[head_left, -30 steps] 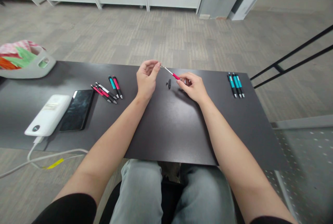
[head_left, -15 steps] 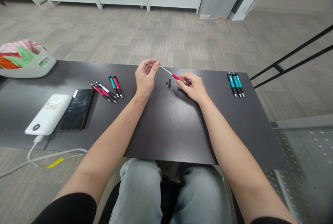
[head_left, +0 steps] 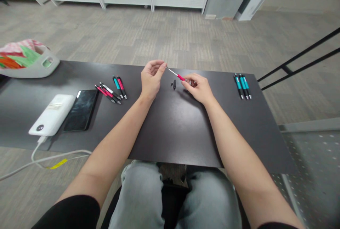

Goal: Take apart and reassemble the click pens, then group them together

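Note:
My right hand [head_left: 199, 88] pinches the red barrel of a partly dismantled pen [head_left: 178, 76], whose thin white refill sticks out up and to the left. My left hand [head_left: 151, 76] is raised beside it, fingers curled, thumb and forefinger pinched at the refill's tip [head_left: 168, 68]. Beneath the pen a small black pen part [head_left: 174, 84] lies on the black table [head_left: 170, 122], with a tiny black piece just left of it.
Several red and teal pens [head_left: 113, 90] lie left of my hands. Three teal pens [head_left: 242, 86] rest at the right. A black phone [head_left: 81, 110] and a white power bank [head_left: 52, 114] with a cable lie at the left. A grey basket [head_left: 29, 62] holds coloured cloth at the far left.
My left hand has lifted slightly and stays pinched at the refill's tip. The view has shifted a little to the left. The right hand keeps its hold.

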Motion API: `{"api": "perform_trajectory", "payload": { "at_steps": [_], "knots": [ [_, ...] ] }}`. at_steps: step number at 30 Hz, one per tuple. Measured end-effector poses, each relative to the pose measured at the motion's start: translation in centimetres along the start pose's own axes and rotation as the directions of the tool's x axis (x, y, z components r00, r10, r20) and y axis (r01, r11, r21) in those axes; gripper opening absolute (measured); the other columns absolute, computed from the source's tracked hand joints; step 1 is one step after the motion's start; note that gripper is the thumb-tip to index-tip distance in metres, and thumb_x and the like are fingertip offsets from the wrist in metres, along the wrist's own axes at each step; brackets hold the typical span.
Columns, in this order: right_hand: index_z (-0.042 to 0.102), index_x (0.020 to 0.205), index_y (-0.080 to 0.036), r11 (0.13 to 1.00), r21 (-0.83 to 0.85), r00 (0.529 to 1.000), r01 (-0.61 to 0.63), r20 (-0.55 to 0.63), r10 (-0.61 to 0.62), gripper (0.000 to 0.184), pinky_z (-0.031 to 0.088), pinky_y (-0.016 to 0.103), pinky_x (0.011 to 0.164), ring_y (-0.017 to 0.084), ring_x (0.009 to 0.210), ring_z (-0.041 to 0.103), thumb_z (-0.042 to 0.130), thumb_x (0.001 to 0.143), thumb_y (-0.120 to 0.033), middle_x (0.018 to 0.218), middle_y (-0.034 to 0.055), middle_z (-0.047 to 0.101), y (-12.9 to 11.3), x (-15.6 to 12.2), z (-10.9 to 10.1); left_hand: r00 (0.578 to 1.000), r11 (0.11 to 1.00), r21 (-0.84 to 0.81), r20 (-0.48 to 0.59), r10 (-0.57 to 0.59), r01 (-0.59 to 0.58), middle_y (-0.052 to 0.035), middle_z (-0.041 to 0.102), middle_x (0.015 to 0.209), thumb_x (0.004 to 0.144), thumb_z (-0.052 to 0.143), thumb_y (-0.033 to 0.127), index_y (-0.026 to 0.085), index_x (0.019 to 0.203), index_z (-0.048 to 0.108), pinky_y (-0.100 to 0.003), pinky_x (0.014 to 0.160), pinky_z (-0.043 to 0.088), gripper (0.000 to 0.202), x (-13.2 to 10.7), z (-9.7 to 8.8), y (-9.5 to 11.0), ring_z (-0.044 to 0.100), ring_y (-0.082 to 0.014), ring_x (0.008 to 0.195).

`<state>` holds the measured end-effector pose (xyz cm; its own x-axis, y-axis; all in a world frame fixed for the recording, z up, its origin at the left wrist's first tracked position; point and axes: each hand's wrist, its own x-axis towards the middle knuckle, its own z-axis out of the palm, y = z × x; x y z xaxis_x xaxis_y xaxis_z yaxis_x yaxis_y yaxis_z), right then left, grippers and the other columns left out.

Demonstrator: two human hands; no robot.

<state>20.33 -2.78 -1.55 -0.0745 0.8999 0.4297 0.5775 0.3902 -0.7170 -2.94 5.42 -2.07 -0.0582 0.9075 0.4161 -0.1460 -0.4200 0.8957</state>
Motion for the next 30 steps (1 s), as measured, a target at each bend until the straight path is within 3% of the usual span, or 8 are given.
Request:
{"api": "perform_trajectory", "payload": {
  "at_steps": [6,13,22,30],
  "knots": [
    [0.091,0.113,-0.03,1.0,0.0,1.0,0.006,0.008,-0.006,0.019,0.053,0.042,0.079,0.023,0.076,0.055,0.082,0.109,-0.046,0.09,0.0039,0.073,-0.1,0.02,-0.19,1.0,1.0,-0.013,-0.001,-0.019,0.019,-0.0072,0.089,0.109,0.098,0.103,0.059,0.026,0.112,0.08,-0.036,0.105,0.072,0.043,-0.02,-0.07,0.02,0.088,-0.0219,0.105],
    [0.09,0.113,-0.03,1.0,0.009,1.0,0.012,-0.004,-0.012,0.017,0.053,0.043,0.08,0.023,0.075,0.056,0.081,0.109,-0.044,0.091,0.0041,0.074,0.05,-0.02,-0.09,1.0,0.998,-0.05,0.017,-0.027,0.027,-0.0076,0.09,0.107,0.093,0.106,0.062,0.025,0.111,0.082,-0.035,0.101,0.073,0.048,-0.38,0.25,-0.16,0.089,-0.0223,0.103],
    [0.09,0.114,-0.03,1.0,0.001,1.0,-0.01,-0.003,0.01,0.016,0.052,0.042,0.078,0.024,0.077,0.056,0.082,0.109,-0.043,0.091,0.0037,0.073,0.3,0.08,-0.03,0.997,0.998,-0.05,-0.049,-0.052,0.049,-0.0079,0.092,0.113,0.097,0.105,0.057,0.026,0.112,0.082,-0.036,0.105,0.074,0.042,0.47,-0.56,-0.06,0.09,-0.0226,0.108],
    [0.089,0.116,-0.029,0.999,0.0,0.999,0.033,0.004,-0.033,0.02,0.051,0.04,0.077,0.022,0.075,0.055,0.082,0.11,-0.047,0.091,0.0036,0.073,0.31,0.14,-0.12,1.0,0.997,-0.075,0.001,0.005,-0.005,-0.0072,0.091,0.108,0.091,0.106,0.069,0.025,0.111,0.082,-0.032,0.098,0.072,0.053,-0.09,-0.1,-0.51,0.088,-0.0209,0.101]
  ]
}}
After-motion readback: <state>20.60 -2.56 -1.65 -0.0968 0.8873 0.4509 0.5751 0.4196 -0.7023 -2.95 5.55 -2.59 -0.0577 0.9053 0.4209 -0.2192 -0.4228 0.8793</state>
